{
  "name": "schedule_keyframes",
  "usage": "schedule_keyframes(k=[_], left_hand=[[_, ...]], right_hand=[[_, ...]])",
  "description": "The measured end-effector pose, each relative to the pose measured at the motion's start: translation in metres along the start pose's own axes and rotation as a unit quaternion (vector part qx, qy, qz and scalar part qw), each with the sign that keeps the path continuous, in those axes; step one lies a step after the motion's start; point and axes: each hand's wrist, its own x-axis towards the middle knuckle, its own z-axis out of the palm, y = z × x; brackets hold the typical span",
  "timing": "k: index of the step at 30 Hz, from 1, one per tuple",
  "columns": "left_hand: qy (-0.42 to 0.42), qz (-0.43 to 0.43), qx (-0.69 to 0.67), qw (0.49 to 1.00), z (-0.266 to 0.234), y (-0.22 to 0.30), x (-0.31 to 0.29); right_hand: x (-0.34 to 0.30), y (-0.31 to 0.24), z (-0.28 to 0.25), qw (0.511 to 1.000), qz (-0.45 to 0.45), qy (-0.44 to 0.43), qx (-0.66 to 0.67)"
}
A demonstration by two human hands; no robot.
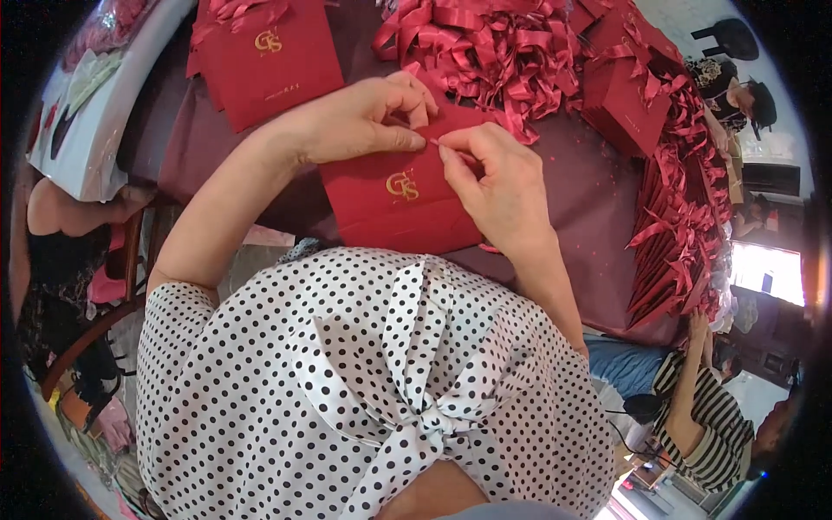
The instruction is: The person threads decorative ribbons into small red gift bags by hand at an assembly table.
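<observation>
A left hand (373,121) bends over the top of a red bag (399,212) at the table's (594,238) near edge, its grip unclear; the right hand (494,173) pinches a thin ribbon (434,141); beribboned bags (660,251) line the right edge.

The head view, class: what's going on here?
A person in a polka-dot top has the left hand and right hand close together over the upper part of a red bag. What the fingers hold is too small to tell. Tangled ribbons lie beyond it, and more beribboned red bags line the table's right side.
</observation>
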Motion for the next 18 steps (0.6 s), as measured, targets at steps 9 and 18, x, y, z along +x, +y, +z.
schedule_keyframes(k=[9, 18], left_hand=[[0.100, 0.164, 0.202, 0.960, 0.010, -0.019, 0.016], [0.049, 0.058, 0.235, 0.969, 0.015, 0.024, -0.012]], right_hand=[[0.015, -0.021, -0.021, 0.907, -0.190, -0.207, -0.313], [0.008, -0.006, -0.021, 0.992, -0.021, -0.109, 0.053]])
